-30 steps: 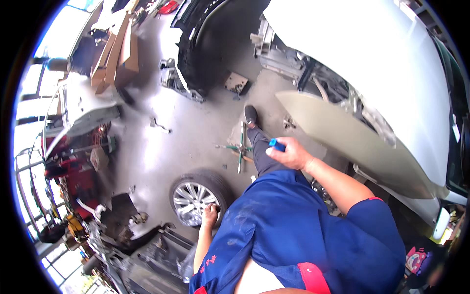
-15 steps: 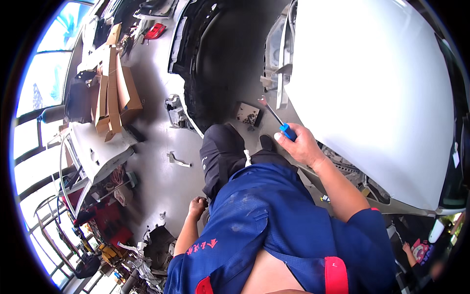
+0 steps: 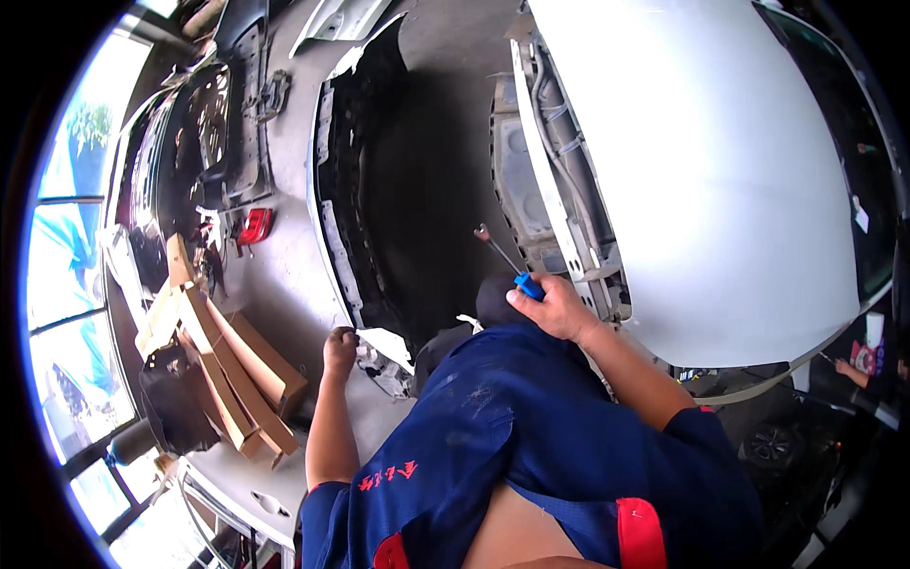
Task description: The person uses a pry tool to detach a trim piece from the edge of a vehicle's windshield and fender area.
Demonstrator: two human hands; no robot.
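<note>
Left hand (image 3: 340,351) now nearer curved black bumper (image 3: 346,180) edge, grip unclear | right hand (image 3: 561,311) clamped on blue-handled forked tool (image 3: 527,284) | floor (image 3: 441,152) open beyond

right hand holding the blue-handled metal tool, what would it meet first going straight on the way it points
Along the line of the tool, the right hand would probably first meet the long curved black-and-white panel beyond the dark floor; depth is unclear, so it might pass above.
</note>
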